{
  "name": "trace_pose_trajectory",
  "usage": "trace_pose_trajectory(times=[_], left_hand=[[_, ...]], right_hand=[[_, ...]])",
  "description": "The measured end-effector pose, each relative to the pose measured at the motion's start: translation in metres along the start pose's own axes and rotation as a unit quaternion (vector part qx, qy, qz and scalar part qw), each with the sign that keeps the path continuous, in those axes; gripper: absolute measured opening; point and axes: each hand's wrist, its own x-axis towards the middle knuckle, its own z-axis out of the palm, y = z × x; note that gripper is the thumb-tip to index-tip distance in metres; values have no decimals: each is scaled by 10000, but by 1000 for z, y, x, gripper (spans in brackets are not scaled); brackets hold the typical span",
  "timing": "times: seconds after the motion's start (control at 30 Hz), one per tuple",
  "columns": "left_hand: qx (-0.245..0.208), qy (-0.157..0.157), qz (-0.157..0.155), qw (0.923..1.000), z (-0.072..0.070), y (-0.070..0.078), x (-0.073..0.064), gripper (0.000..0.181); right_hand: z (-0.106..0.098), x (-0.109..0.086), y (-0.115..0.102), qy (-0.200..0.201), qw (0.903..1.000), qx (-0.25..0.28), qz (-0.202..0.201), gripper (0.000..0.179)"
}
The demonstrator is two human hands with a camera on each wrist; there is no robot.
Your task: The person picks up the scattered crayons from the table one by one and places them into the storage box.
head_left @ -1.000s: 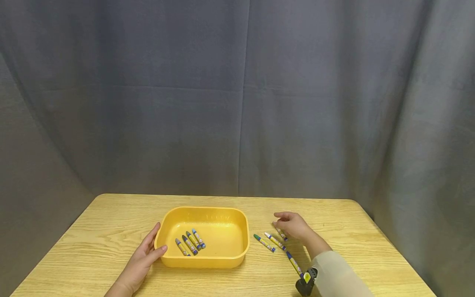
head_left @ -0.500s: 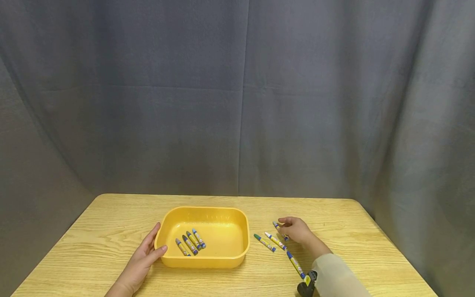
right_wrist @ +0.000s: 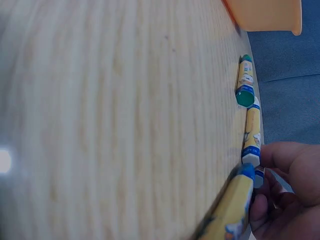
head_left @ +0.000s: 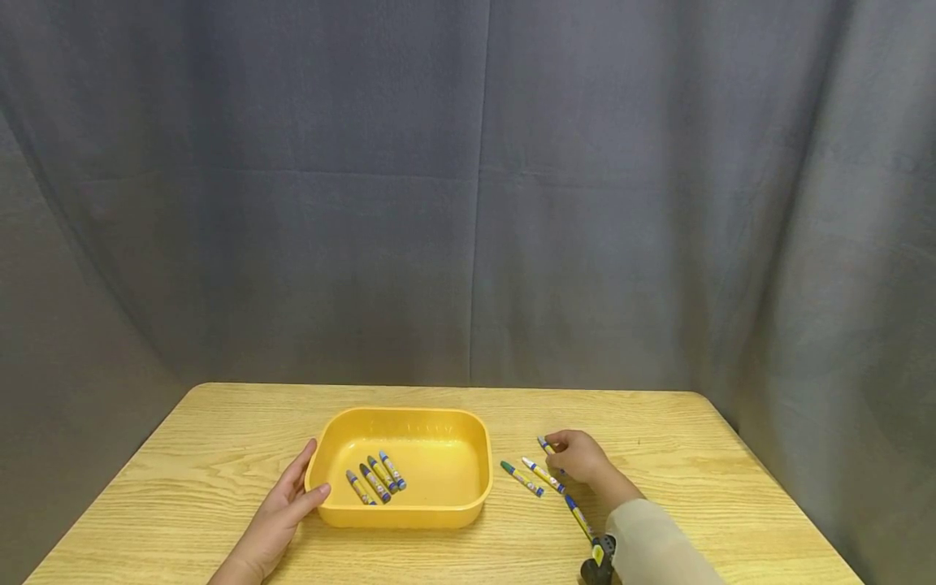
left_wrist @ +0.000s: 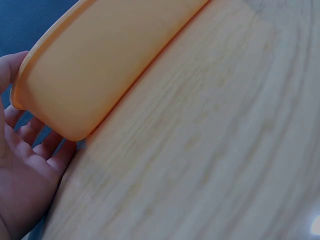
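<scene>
My left hand (head_left: 272, 513) grips the left end of a yellow plastic tub (head_left: 402, 517), thumb over the rim and fingers along the outside wall, as the left wrist view also shows. Several crayons lie side by side in the tub, among them a dark-tipped crayon (head_left: 375, 483). To the right of the tub, my right hand (head_left: 582, 459) pinches a grey-blue crayon (head_left: 545, 444) lying on the table; the hand covers most of it. In the right wrist view, that crayon's flat end shows between thumb and fingers.
Left of my right hand lie a white crayon (head_left: 543, 474) and a green crayon (head_left: 522, 478). A blue crayon (head_left: 579, 516) lies near my right wrist, partly behind the black wrist camera (head_left: 598, 561). A grey curtain (head_left: 468, 244) hangs behind the wooden table (head_left: 621, 414).
My right hand has come down and back slightly onto the grey-blue crayon, its fingers closing round it. The left hand and the tub have stayed in place.
</scene>
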Motion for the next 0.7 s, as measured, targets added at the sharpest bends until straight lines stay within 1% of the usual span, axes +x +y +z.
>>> trace_pose_trajectory(times=[0.03,0.13,0.2,0.27,0.33,0.43,0.63,0.7], left_hand=[[-3,-13,27,10000,0,0,0,67],[-6,-31,15,10000,0,0,0,67],[2,-13,-41,10000,0,0,0,67],[8,-10,-50,10000,0,0,1,67],[11,-15,2,10000,0,0,1,67],[-18,-32,93,10000,0,0,1,66],[12,77,-27,10000,1,1,1,66],[27,72,-6,10000,1,1,1,66]], right_hand=[[0,-1,-1,-29,9999,-75,-69,37],[-1,-2,-2,-67,9999,-14,-103,36],[-2,0,-3,-84,9999,113,-42,36],[-2,2,-4,-57,9993,360,49,35],[-3,4,-8,-50,9987,499,47,35],[-5,5,-19,-63,9971,752,88,35],[-6,6,-43,-251,9917,1256,43,35],[-5,8,-52,-319,9899,1379,2,36]])
